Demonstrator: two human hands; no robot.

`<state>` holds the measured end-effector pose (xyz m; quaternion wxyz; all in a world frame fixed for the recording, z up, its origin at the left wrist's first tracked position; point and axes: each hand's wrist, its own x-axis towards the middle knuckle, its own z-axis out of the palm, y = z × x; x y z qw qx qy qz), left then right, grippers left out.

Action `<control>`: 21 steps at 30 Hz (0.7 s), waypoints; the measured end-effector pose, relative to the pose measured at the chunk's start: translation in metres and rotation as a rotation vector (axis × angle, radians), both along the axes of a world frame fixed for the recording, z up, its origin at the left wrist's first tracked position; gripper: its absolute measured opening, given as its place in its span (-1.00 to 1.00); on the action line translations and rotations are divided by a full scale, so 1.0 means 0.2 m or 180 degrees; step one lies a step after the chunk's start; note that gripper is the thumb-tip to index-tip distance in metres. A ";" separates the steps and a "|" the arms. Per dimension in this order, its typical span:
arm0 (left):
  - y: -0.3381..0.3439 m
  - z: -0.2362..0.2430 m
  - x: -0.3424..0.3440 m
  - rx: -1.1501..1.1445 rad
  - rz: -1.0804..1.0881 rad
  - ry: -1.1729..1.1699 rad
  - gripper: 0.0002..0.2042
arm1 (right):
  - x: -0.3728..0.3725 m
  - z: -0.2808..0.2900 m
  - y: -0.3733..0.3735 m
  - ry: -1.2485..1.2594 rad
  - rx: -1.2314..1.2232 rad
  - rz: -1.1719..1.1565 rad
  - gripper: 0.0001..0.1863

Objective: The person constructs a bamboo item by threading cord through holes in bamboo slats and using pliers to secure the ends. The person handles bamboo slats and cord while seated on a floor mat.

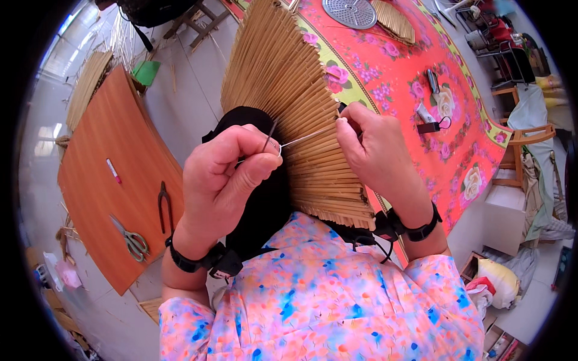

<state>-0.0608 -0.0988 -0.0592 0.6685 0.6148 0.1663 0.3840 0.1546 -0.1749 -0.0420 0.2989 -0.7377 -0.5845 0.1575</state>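
A fan-shaped piece of tan straw strips (304, 84) stands on its side over black cloth (253, 228) on my lap. My left hand (223, 177), left of its middle, pinches a thin dark metal needle-like tool (271, 127) together with a loop of white cord. From that loop the cord (304, 138) stretches rightward across the strips to my right hand (376, 153), whose thumb and forefinger pinch at the piece's right edge. My right fingertips partly hide what lies behind them.
An orange wooden board (108, 210) at left holds scissors (135, 245), pliers (162, 204) and a marker (114, 171). The red floral-covered table (451, 162) at right bears a perforated metal disc (350, 13), small tools and another straw piece (394, 24). Chairs (518, 138) and bags stand beyond.
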 end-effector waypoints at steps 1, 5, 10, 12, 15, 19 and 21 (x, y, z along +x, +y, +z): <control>0.00 0.01 -0.01 0.0047 0.0009 0.0110 -0.91 | -0.01 0.00 0.00 -0.0065 0.0037 -0.0003 -0.80; 0.03 0.03 -0.04 0.0174 0.0020 0.0407 -0.85 | -0.02 0.01 0.00 -0.0196 -0.0009 -0.0038 -0.82; 0.09 -0.01 -0.06 0.0457 -0.0202 0.0424 -0.90 | 0.00 -0.01 0.00 -0.0329 0.0009 0.0006 -0.83; 0.14 -0.09 -0.05 0.0450 -0.0147 0.0143 -0.93 | 0.00 -0.01 0.00 -0.0165 -0.0020 0.0004 -0.83; 0.26 -0.13 -0.16 0.0850 0.0682 0.0818 -0.93 | 0.02 -0.01 -0.03 0.0349 -0.0203 -0.0111 -0.81; 0.26 -0.11 -0.25 0.1421 0.1649 0.1875 -0.92 | 0.03 -0.01 -0.09 0.0520 -0.0191 -0.0075 -0.74; 0.15 -0.06 -0.17 0.1569 0.1394 0.1858 -0.89 | 0.02 -0.03 -0.10 0.0606 -0.0197 -0.0081 -0.72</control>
